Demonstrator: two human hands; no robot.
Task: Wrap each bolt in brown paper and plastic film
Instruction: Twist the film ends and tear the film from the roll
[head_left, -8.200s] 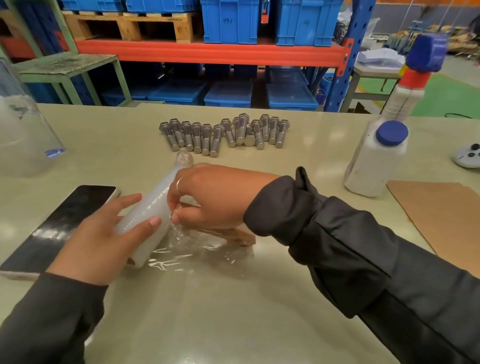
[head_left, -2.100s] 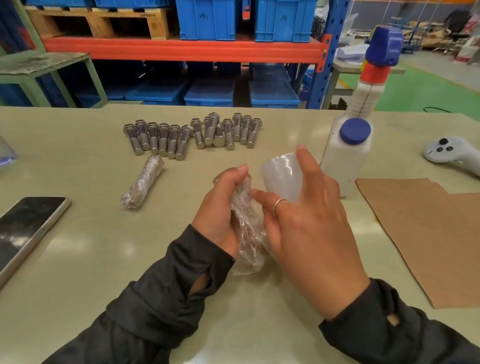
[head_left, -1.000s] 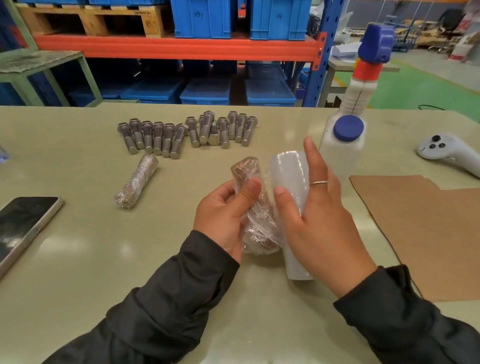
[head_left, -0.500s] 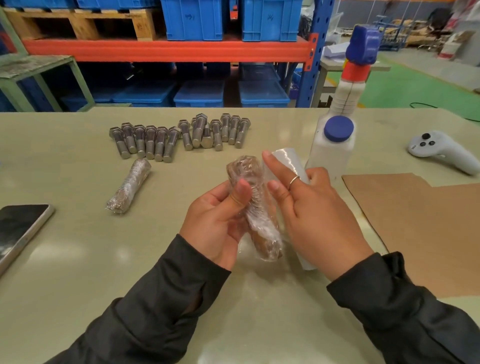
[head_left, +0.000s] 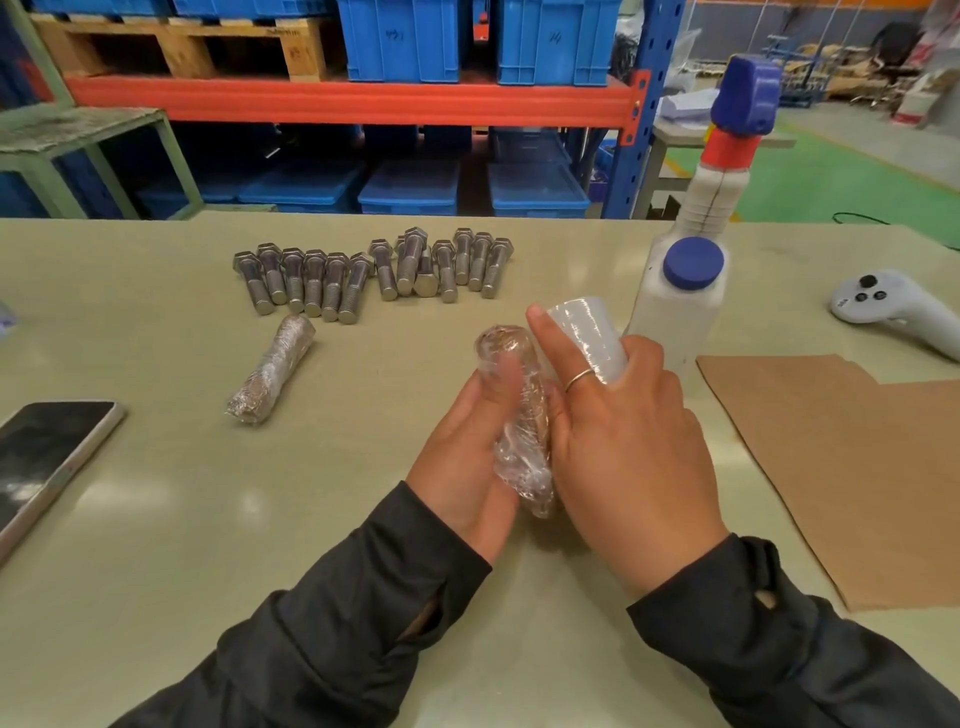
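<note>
My left hand (head_left: 462, 447) grips a bolt wrapped in brown paper and plastic film (head_left: 519, 415), thumb across its upper part, holding it upright and tilted above the table. My right hand (head_left: 623, 441) holds the roll of plastic film (head_left: 587, 332) right beside it, index finger stretched along the roll, palm against the wrapped bolt. A finished wrapped bolt (head_left: 272, 369) lies on the table to the left. Several bare steel bolts (head_left: 374, 270) lie in a row farther back. Brown paper sheets (head_left: 857, 467) lie at the right.
A white bottle with a blue cap (head_left: 680, 312) and a spray bottle (head_left: 727, 156) stand just behind the roll. A white controller (head_left: 893, 312) lies at far right, a phone (head_left: 47, 457) at the left edge. Shelving with blue crates (head_left: 405, 41) stands behind the table.
Earlier the film was pulled from the roll flat on the table. Now both hands hold the wrapped bolt and roll up, pressed closer together, and my left thumb has slid along the film.
</note>
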